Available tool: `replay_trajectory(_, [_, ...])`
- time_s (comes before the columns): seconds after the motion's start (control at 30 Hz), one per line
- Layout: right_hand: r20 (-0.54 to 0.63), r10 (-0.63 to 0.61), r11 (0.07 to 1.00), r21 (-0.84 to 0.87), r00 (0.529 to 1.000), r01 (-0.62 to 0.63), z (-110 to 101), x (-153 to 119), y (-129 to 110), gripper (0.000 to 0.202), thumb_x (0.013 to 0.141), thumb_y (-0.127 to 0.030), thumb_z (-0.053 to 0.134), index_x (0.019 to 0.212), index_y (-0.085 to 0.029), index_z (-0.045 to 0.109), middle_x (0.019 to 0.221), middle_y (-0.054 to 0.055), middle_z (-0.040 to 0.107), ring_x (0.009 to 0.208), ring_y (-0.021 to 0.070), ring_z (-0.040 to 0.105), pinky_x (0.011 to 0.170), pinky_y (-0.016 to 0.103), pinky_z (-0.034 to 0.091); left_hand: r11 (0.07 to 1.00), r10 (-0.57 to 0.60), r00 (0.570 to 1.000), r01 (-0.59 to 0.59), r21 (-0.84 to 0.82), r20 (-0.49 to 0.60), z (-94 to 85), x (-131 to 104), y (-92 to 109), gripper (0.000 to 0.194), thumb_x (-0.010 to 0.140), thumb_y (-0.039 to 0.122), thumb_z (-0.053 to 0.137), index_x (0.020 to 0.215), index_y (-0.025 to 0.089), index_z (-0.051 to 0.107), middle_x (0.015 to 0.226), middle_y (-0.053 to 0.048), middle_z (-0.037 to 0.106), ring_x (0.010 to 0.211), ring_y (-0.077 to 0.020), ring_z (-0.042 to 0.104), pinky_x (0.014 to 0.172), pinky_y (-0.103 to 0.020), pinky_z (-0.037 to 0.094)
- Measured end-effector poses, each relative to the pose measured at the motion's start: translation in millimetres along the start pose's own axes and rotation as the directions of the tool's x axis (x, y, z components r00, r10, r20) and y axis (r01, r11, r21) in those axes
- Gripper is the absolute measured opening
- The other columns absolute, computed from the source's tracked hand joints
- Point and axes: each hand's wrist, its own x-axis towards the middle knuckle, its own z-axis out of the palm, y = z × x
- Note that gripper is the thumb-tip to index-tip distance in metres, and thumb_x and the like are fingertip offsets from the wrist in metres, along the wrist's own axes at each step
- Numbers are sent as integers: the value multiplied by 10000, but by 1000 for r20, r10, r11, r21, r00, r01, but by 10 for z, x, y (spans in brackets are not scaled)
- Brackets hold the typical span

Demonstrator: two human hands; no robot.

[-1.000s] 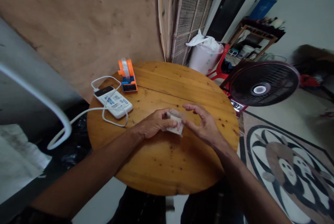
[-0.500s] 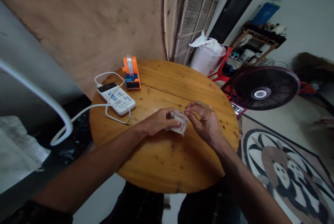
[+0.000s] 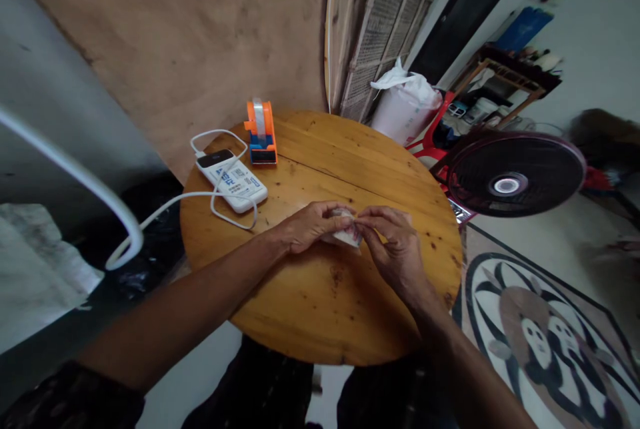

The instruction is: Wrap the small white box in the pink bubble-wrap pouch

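Note:
Over the round wooden table [image 3: 320,309], my left hand [image 3: 313,226] grips a small whitish packet [image 3: 349,236] with reddish print, its thumb across the top. My right hand [image 3: 393,239] is at the packet's right edge, thumb and forefinger pinched together there. Whatever lies between those fingertips is too small to make out. Left of the hands lies a white power bank [image 3: 235,184] with a white cable looped over it. An orange and blue tape dispenser [image 3: 261,132] stands behind the power bank.
A thick white cable [image 3: 75,166] crosses the left side. Beyond the table's right edge are a dark round fan [image 3: 515,176], a red chair [image 3: 434,132] and a white sack [image 3: 405,106]. A brown board [image 3: 200,36] rises behind the table.
My right fingertips have come in against the packet, and my left thumb has shifted over its upper part. The whole view has moved slightly.

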Motion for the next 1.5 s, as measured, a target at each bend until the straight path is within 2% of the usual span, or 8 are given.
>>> replay_trajectory(0.2, [123, -32, 974, -218, 992, 59, 2, 5, -64, 167, 908, -187, 539, 837, -209, 688, 944, 44, 693, 842, 193, 588, 795, 381, 340, 1000, -26, 1000, 27, 10, -17, -3, 9, -16, 347, 733, 334, 730, 1003, 136, 638, 873, -22, 660, 797, -139, 608, 819, -285, 449])
replay_trajectory(0.33, [174, -64, 959, -261, 983, 109, -45, 0, -83, 177, 914, -182, 519, 850, -204, 683, 972, 49, 691, 872, 197, 573, 816, 384, 332, 999, -27, 1000, 27, 41, -13, 5, 3, -4, 284, 791, 331, 663, 1008, 148, 640, 867, -21, 667, 813, -147, 609, 813, -285, 449])
replay_trajectory(0.6, [214, -124, 939, -291, 969, 185, -45, -85, -49, 219, 921, -256, 521, 1095, -178, 630, 1144, 96, 656, 1077, 253, 546, 953, 448, 321, 999, -31, 999, 31, 14, 17, -29, 12, -37, 270, 807, 359, 653, 988, 158, 652, 914, -36, 669, 815, -153, 614, 800, -292, 470])
replay_trajectory(0.87, [80, 53, 995, -84, 995, -46, -165, -215, 53, 372, 905, -284, 531, 1277, -270, 522, 1272, 95, 555, 1154, 266, 522, 951, 470, 393, 998, -25, 1000, 25, -55, 0, -36, 27, -34, 302, 809, 360, 672, 1043, 175, 623, 887, -25, 652, 786, -142, 615, 786, -288, 478])
replay_trajectory(1.03, [233, 126, 984, 97, 964, -152, -67, -229, 182, 808, 773, -410, 687, 1450, -272, 268, 1416, 129, 428, 1280, 302, 438, 1012, 512, 404, 1000, -4, 1000, 4, -14, -12, 10, 15, -14, 382, 791, 388, 686, 1086, 157, 610, 925, -46, 655, 776, -141, 612, 755, -277, 477])
replay_trajectory(1.23, [146, 141, 982, 106, 979, -157, 65, -239, 300, 692, 760, -209, 628, 1400, -251, 369, 1224, 104, 603, 1128, 276, 563, 982, 506, 427, 964, 66, 997, -52, 261, -46, 31, 3, 2, 403, 855, 423, 584, 1167, 167, 601, 1060, -74, 671, 893, -168, 615, 794, -278, 467])
replay_trajectory(1.37, [247, 266, 941, 145, 932, -306, 38, -340, 416, 619, 786, -255, 637, 1368, -227, 426, 1292, 122, 571, 1188, 280, 538, 1011, 506, 417, 873, 209, 961, -101, 478, -179, -30, 26, -3, 364, 842, 393, 565, 1126, 173, 626, 1161, -84, 648, 1056, -212, 595, 932, -328, 443])
replay_trajectory(1.5, [290, 321, 887, 243, 902, -393, 2, -484, 473, 767, 761, -348, 707, 1425, -236, 338, 1423, 146, 451, 1294, 290, 453, 1073, 517, 362, 764, 218, 956, -41, 644, -197, -77, 1, 49, 399, 756, 290, 602, 1130, 150, 603, 1049, -85, 668, 966, -218, 630, 886, -357, 475])
